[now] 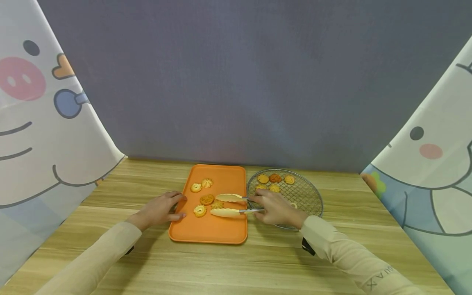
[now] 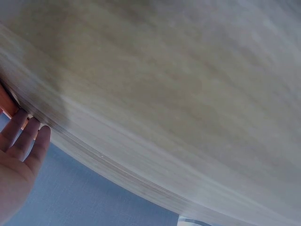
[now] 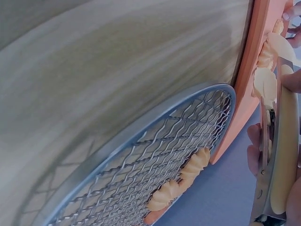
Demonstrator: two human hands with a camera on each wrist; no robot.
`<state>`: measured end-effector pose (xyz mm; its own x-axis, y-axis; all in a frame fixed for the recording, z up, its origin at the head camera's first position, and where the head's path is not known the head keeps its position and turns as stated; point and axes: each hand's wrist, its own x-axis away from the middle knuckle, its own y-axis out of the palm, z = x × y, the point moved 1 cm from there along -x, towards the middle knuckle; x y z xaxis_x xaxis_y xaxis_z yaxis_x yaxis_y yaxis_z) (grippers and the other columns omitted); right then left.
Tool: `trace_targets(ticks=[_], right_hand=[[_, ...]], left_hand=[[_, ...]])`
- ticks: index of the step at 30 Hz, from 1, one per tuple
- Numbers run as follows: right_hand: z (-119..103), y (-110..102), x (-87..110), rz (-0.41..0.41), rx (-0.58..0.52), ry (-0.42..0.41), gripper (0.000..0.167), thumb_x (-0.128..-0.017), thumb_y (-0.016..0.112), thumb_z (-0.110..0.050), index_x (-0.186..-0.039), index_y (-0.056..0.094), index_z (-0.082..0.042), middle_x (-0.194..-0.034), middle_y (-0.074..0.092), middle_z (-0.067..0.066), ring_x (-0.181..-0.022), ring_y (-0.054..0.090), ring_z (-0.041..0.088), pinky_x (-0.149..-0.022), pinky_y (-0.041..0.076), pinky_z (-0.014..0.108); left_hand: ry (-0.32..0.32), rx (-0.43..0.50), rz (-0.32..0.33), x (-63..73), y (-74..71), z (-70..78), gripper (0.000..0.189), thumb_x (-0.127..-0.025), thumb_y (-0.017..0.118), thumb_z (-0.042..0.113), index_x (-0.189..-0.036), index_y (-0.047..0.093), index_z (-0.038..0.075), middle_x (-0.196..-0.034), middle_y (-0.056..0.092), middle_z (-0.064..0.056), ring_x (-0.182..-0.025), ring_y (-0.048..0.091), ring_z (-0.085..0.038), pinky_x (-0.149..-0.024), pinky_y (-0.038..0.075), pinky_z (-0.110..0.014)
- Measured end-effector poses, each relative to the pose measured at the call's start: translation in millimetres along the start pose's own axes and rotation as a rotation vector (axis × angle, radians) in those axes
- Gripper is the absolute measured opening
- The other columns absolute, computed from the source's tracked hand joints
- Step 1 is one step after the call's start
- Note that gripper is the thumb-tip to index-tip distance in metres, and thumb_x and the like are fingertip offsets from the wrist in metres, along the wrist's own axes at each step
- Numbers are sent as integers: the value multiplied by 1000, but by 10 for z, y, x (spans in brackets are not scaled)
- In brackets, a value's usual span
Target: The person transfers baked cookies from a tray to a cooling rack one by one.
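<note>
In the head view my left hand rests at the left rim of an orange tray, fingers extended and touching the rim. The left wrist view shows these fingers nearly straight beside the tray edge. My right hand grips metal tongs with cream-coloured tips. The tongs are spread above the tray, and a flower-shaped cookie lies between their tips; I cannot tell whether they touch it. Near it lie a brown cookie, a ring cookie and two more pale cookies.
A round wire rack stands right of the tray, partly under my right hand. Several cookies lie on it, including a reddish-brown one and a swirled one. A grey panel rises behind the wooden table.
</note>
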<state>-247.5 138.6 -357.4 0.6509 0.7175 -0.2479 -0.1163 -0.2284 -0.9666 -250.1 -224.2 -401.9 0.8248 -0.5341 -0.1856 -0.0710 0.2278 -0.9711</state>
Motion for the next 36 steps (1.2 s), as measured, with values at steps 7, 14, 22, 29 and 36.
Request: trace_targets(ticks=[7, 14, 22, 29, 36], right_hand=[[5, 11, -4, 2, -17, -6, 39, -77, 68, -23, -112, 65, -6, -90, 58, 1, -60, 39, 4, -44, 31, 15], [5, 11, -1, -5, -7, -2, 39, -77, 68, -22, -112, 65, -7, -89, 58, 2, -61, 39, 4, -44, 31, 15], [10, 21, 11, 6, 1, -13, 39, -77, 68, -23, -113, 65, -7, -90, 58, 1, -61, 40, 4, -44, 31, 14], [17, 24, 29, 24, 26, -27, 39, -77, 67, -24, -113, 65, -7, -94, 59, 2, -63, 42, 4, -46, 33, 13], [13, -9, 44, 40, 28, -38, 40, -77, 68, -22, -113, 64, -6, -98, 61, 5, -63, 44, 5, -50, 37, 15]], left_hand=[[-5, 0, -1, -1, 7, 4, 52, -82, 63, 45, -119, 57, 9, -121, 55, -18, -107, 55, -35, -86, 47, -49], [-3, -6, 4, -3, 11, 6, 52, -82, 63, 44, -119, 57, 9, -120, 55, -17, -107, 56, -35, -86, 47, -49], [7, -2, 12, -2, 29, -13, 51, -82, 63, 44, -118, 58, 9, -120, 56, -17, -106, 56, -34, -85, 48, -48], [12, 1, 14, -1, 10, 4, 50, -82, 64, 43, -117, 58, 8, -119, 56, -17, -106, 56, -35, -85, 48, -48], [15, 2, 19, 1, 3, 18, 50, -82, 65, 41, -117, 58, 7, -118, 56, -17, -105, 56, -34, -86, 48, -47]])
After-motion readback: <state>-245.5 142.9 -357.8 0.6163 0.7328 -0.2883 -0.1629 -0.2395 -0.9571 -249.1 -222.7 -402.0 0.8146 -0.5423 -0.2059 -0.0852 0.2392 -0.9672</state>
